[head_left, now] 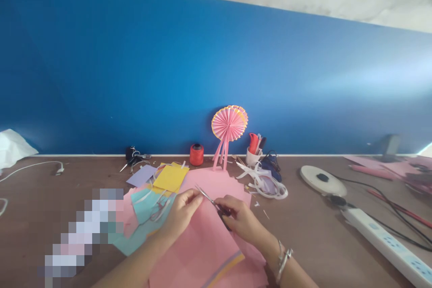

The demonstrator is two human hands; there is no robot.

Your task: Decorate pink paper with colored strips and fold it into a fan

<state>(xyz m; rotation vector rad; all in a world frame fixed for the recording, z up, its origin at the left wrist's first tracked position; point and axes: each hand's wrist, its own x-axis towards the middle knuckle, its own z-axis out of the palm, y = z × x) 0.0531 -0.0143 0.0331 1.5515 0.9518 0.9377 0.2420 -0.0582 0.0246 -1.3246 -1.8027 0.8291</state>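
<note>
My right hand (240, 217) grips a pair of scissors (212, 200) by the dark handles, blades pointing up and left. Their tips reach the fingertips of my left hand (184, 207), which is closed in a pinch; whatever it holds is too small to make out. Both hands are above large pink paper sheets (199, 243), one with a purple and orange stripe near its lower corner. Behind them stand pleated pink paper fans (229, 124) with yellow edges, on pink paper legs.
Yellow paper (171, 177), teal paper (130, 239) and a lilac sheet (141, 174) lie to the left. A red thread spool (196, 155) and a white cup of tools (253, 157) stand near the blue partition (135, 63). White strips (261, 184), a round white disc (320, 182) and a power strip (388, 240) lie rightward.
</note>
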